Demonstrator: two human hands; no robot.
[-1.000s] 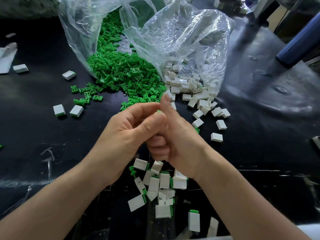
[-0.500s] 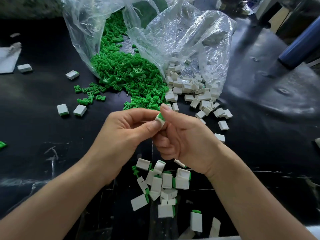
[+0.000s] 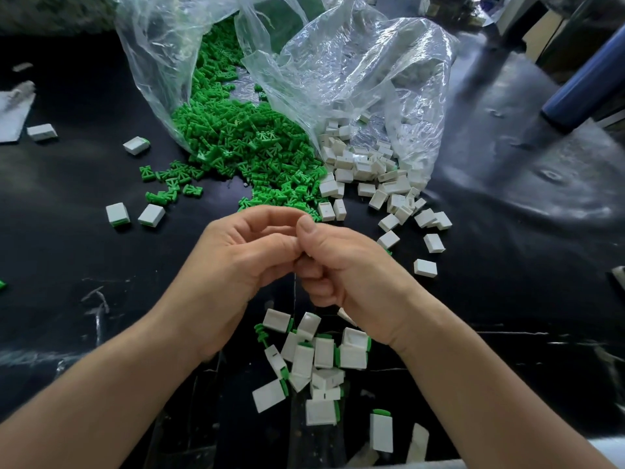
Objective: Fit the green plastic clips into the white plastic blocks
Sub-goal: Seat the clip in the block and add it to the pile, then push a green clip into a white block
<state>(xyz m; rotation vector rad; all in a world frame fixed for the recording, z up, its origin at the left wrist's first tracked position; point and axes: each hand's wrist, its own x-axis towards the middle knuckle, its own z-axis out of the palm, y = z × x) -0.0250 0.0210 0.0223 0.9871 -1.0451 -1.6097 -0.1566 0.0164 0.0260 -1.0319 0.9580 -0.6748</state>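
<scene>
The left hand (image 3: 243,262) and right hand (image 3: 351,269) meet over the middle of the black table (image 3: 67,265), thumbs and curled fingertips pressed together. Whatever they pinch is hidden between the fingers, so I cannot tell its long axis or which way it points (or even that a piece is there).

Beyond the hands, loose green clips (image 3: 243,143) spill toward the person from one clear bag (image 3: 152,62). Just to their right, white blocks (image 3: 365,167) tumble from a second bag (image 3: 372,76), and the two piles touch where they meet.

Below the wrists lies a jumbled heap of fitted blocks (image 3: 318,360), their green ends facing various ways. One fitted piece (image 3: 381,433) lies apart near the bottom edge, its long axis running toward and away from the person, green end on the far side.
</scene>
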